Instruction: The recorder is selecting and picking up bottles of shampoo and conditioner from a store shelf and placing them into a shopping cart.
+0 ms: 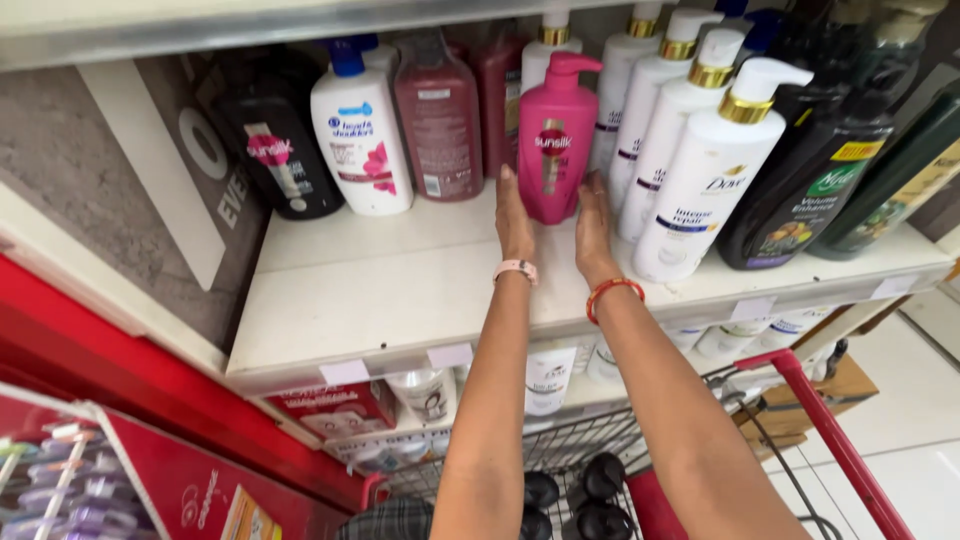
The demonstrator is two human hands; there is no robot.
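A pink pump bottle (556, 140) is shown standing upright on a white shelf (400, 290), bracketed by two hands. The left hand (514, 222) is laid flat against the bottle's left flank, and the right hand (594, 228) against its lower right edge; both grips are open, with fingers extended, so the bottle is pressed between the palms rather than enclosed. Such a two-sided hold is judged to keep a tall, top-heavy bottle steady. To the left of the pink bottle, a dark red bottle (438, 120), a white bottle with a blue pump (360, 130) and a black bottle (275, 145) are seen; to its right, a row of white bottles with gold collars (690, 170) and dark green bottles (810, 180). Below the shelf, a red wire cart (820, 420) holding dark round caps (590, 500) is partly visible. The fingertips behind the bottle are hidden, lower-shelf goods are cut off, and contact pressure cannot be judged.
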